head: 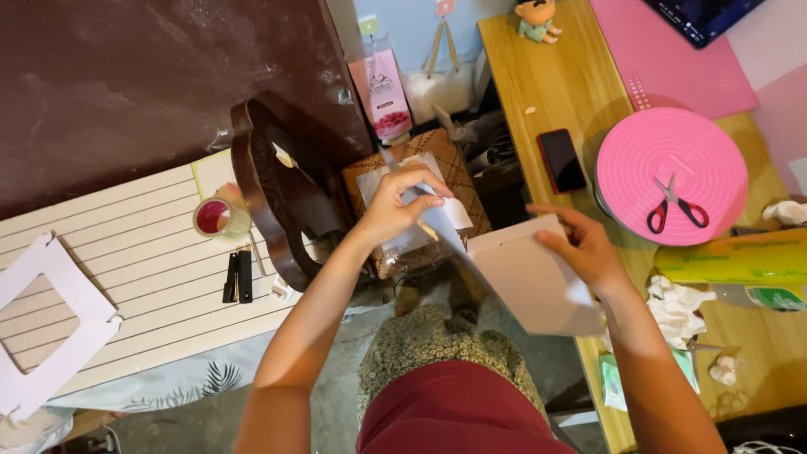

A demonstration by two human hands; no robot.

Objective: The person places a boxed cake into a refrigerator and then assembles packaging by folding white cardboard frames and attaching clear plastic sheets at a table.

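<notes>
White card sheet (pixel 538 282) is being held over the person's lap, between the two tabletops, its long axis running slantwise from upper left down to lower right. The right hand (pixel 580 248) is pinching the sheet's upper right edge, thumb on the face and fingers curled behind, so that grip is closed on the card. The left hand (pixel 399 202) is working at the sheet's upper left corner, fingers bent down onto a small white folded flap (pixel 450 212) there; whether it is actually pinching the flap or only pressing on it is hard to tell. The card is lying to the right of and below the left hand, and the right hand is the nearer one to its bulk.

Behind the hands, a woven brown basket (pixel 458 172) is sitting in the gap. Above it, a tall pink pouch (pixel 382 88) with a white top and a dark red patch near its base is standing upright. On the wooden tabletop (pixel 517 76) at the right, a round pink mat (pixel 672 176) is carrying red-handled scissors (pixel 672 206), a dark phone (pixel 561 160) is lying beside it, and a yellow-green roll (pixel 731 261) is lying flat. On the slatted white tabletop (pixel 151 277) at the left, a tape roll (pixel 218 217), a black stapler (pixel 238 276) and a white card frame (pixel 46 324) are resting.
</notes>
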